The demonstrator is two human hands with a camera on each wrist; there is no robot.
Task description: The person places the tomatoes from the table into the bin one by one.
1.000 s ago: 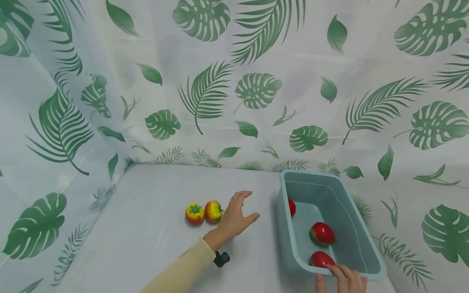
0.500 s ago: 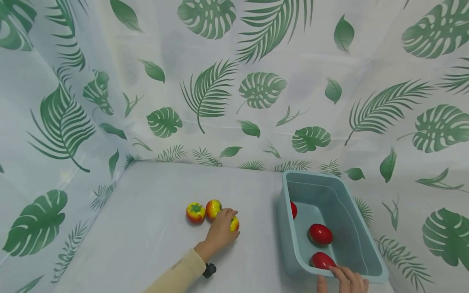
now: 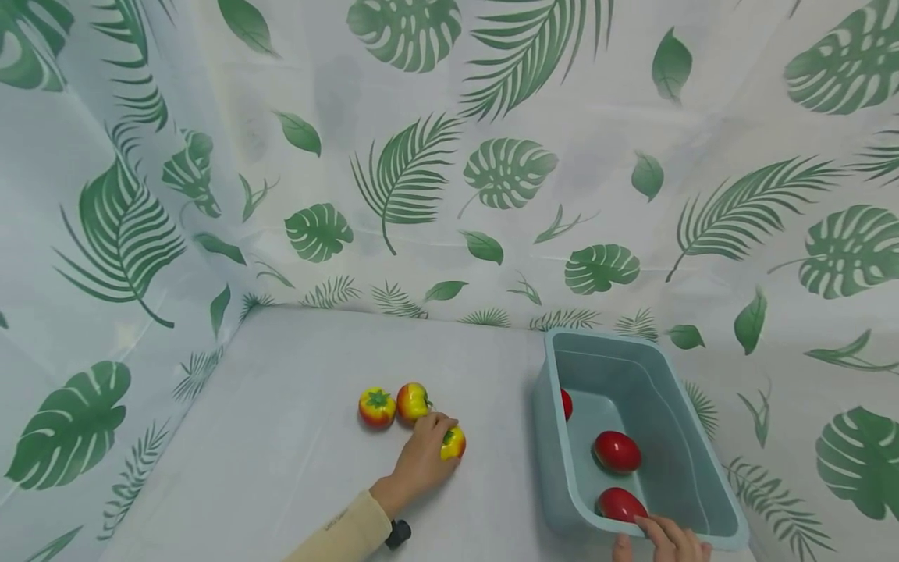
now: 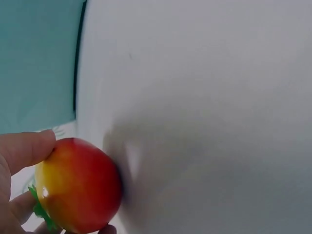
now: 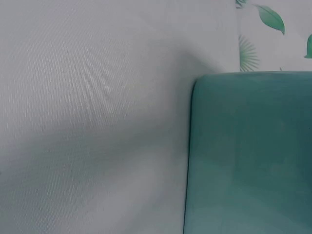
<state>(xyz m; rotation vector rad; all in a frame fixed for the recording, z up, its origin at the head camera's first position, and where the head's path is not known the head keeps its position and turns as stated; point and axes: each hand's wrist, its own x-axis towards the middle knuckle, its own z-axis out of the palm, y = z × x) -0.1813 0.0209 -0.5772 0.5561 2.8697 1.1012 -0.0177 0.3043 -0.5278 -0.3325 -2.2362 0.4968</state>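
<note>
Three red fruits (image 3: 617, 452) show in the bin (image 3: 550, 445), two yellow-red fruits (image 3: 377, 408) left out on the surface (image 3: 309, 421), left hand's (image 3: 421, 459) fingers grasping a third (image 3: 454, 443), right hand's (image 3: 670, 538) gripping the bin rim.

A pale cream long sleeve (image 3: 342, 537) covers the left arm, its plain cuff (image 3: 376, 509) ending at the wrist. Near the cuff runs a small darker marking (image 3: 336, 520), too small to read. A black rounded device (image 3: 399, 535) shows beside the cuff. The left hand (image 3: 420, 459) and right hand (image 3: 666, 538) are bare.
</note>
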